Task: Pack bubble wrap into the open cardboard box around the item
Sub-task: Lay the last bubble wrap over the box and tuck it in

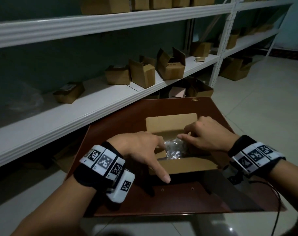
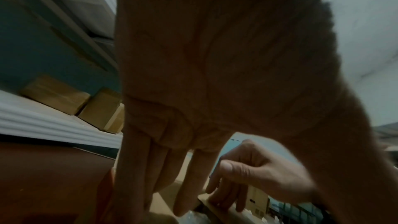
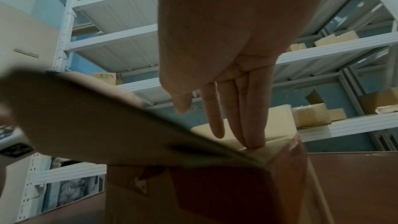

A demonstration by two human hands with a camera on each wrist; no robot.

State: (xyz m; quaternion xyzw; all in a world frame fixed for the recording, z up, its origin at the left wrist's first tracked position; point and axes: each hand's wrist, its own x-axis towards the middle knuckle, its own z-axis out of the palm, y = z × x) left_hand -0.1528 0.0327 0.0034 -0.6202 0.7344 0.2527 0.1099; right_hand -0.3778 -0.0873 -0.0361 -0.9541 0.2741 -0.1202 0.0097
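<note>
A: Left hand point(image 1: 141, 147), fingers straight, tips pressing down on the bubble wrap point(image 1: 174, 149) inside the cardboard box point(image 1: 184, 165); thumb splayed over the near flap. Grasping nothing.

B: Wrap sits mid-box, box on the brown bench point(image 1: 121, 120). Item itself hidden under the plastic.

A: Right hand point(image 1: 206, 135), fingers straight too, tips on the right-hand box edge, thumb toward the wrap. Holds nothing that I can see.

B: Risks, as I judge them: wrap springs back up once pressure lifts; the near flap folds in and traps it unevenly; the light box skids on the smooth bench.
</note>
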